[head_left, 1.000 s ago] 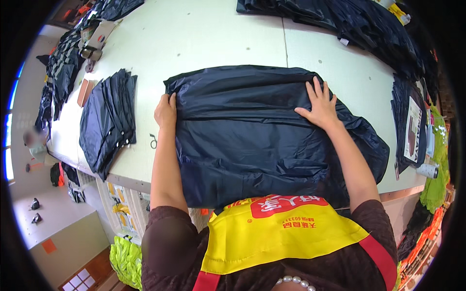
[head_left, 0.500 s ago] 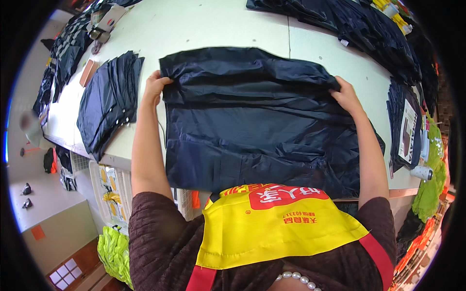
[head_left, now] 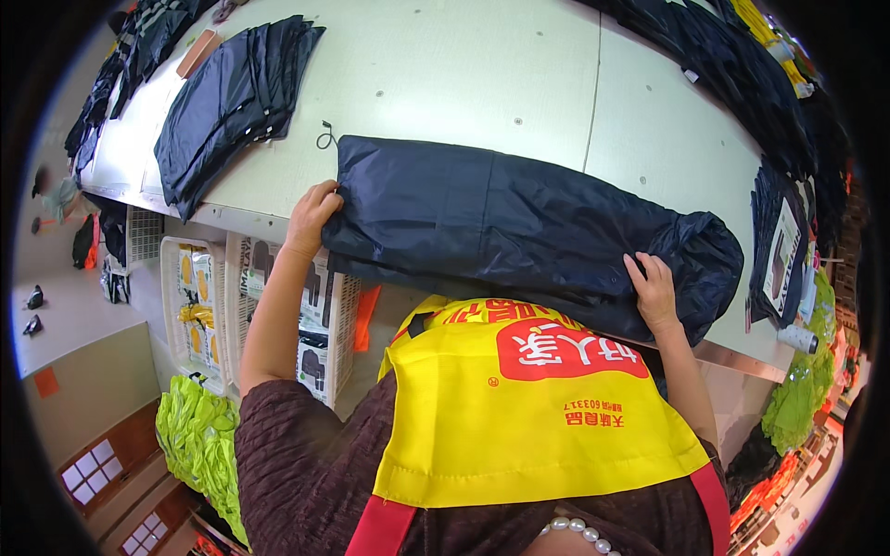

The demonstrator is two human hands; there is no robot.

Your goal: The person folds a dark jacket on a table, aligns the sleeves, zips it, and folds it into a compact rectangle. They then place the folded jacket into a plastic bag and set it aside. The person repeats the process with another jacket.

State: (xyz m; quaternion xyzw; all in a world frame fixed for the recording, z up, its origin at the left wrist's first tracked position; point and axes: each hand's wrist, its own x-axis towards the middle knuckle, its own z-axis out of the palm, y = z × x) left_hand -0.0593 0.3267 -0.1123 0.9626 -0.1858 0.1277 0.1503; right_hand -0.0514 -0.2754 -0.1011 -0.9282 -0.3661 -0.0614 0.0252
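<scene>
Room: closed in on the left by a pale wall (head_left: 102,371), with brown woodwork and white panes (head_left: 93,471) lower down.
White table (head_left: 445,102): spans most of the view, smooth, dotted with small marks, crossed by one straight seam.
Dark navy fabric (head_left: 519,222): lies folded lengthwise along the near edge of the table, flat at the left, bunched at the right, covering much of the front stretch.
Dark pile (head_left: 732,83): heaped along the far right side.
Left dark stack (head_left: 241,102): fanned in layers, well apart from the fabric.
Yellow apron (head_left: 538,408): worn by the person, close against the fabric.
White baskets (head_left: 347,324): set below the table edge, filled with packets.
Lime-yellow garments (head_left: 195,435): crumpled beneath, at lower left.
Right dark stack (head_left: 779,250): topped by a printed card, just beside the bunched end.
Left hand (head_left: 313,218): fingers closed on the fabric's left edge.
Right hand (head_left: 654,292): rests on the fabric near the bunched end, fingers apart, slightly bent.
Brown box (head_left: 198,54): beyond the left stack.
Spool (head_left: 798,339): at the right corner.
Black cord loop (head_left: 325,137): beside the fabric's far left corner.
</scene>
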